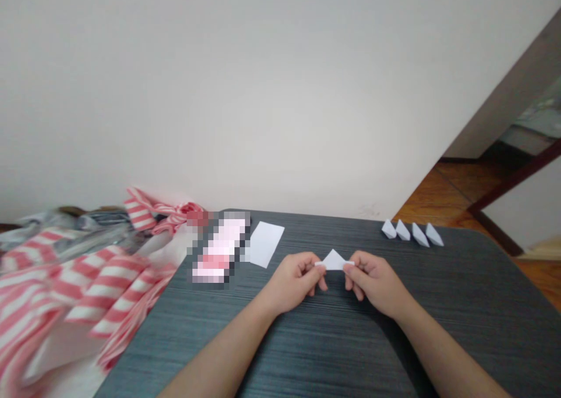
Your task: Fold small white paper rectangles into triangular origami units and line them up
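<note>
A small folded piece of white paper (333,260), with a triangular peak pointing away from me, is held just above the dark table. My left hand (298,281) pinches its left end between thumb and fingers. On the opposite end, my right hand (372,281) grips the paper the same way. A flat white sheet of paper (266,243) lies on the table to the left of my hands. Several folded white paper shapes (412,233) stand in a row near the far right edge.
The dark wood-grain table (333,351) reaches back to a pale wall (280,94). A pixelated pink and white item (223,246) lies left of the sheet. Red-and-white striped cloth (100,281) is heaped beyond the left edge. Wooden floor (438,193) shows at right.
</note>
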Action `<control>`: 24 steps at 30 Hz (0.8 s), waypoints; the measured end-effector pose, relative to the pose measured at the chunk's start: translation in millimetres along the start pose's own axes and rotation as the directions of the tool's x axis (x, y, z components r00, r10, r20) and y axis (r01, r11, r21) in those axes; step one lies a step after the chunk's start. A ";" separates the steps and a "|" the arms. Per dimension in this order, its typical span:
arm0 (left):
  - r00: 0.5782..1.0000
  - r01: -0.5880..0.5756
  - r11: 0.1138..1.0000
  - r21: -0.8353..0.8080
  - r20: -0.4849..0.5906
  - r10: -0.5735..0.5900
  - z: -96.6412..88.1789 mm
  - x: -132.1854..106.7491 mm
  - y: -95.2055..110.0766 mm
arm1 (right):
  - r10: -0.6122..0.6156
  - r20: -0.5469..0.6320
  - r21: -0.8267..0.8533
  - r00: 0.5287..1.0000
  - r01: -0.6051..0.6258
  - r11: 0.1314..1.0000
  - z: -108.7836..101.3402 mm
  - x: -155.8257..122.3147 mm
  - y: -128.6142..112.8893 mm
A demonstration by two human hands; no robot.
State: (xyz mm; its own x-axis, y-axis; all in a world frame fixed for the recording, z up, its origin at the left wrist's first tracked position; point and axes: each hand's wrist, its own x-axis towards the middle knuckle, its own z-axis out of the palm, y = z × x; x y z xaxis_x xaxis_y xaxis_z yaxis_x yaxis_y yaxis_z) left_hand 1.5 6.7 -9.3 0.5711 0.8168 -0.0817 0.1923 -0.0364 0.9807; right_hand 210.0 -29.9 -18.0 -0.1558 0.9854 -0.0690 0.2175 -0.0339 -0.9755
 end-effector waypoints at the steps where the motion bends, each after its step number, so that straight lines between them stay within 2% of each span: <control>1: 1.000 -0.003 1.000 -0.007 0.017 0.003 0.0 0.0 0.4 | -0.001 0.011 -0.010 1.000 0.001 1.000 0.3 -0.3 -0.2; 7: 0.997 -0.029 0.997 0.078 0.078 0.023 -1.1 -1.6 3.5 | -0.005 0.093 -0.120 0.996 0.016 0.993 4.9 -1.8 -4.3; 12: 0.998 -0.051 0.990 0.130 0.051 0.045 -2.4 -2.0 4.3 | -0.017 0.119 -0.062 0.993 0.024 0.998 3.2 -1.7 -4.9; 17: 0.997 -0.055 0.994 0.095 0.052 0.051 -2.1 -2.7 7.9 | -0.030 0.095 0.011 0.995 0.029 1.000 -3.0 -2.2 -2.5; 24: 0.997 -0.044 0.995 0.093 0.062 0.039 -2.8 -3.3 13.5 | -0.001 0.109 0.026 0.994 -0.002 1.000 -5.0 -2.0 0.0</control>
State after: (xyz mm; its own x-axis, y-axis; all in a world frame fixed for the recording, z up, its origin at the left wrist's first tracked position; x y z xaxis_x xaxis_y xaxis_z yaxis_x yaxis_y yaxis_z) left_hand 0.0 5.1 4.7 0.6263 0.7777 -0.0545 0.2404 -0.1261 0.9624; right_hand 215.1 -31.0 -16.9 -0.2604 0.9613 -0.0905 0.1927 -0.0401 -0.9804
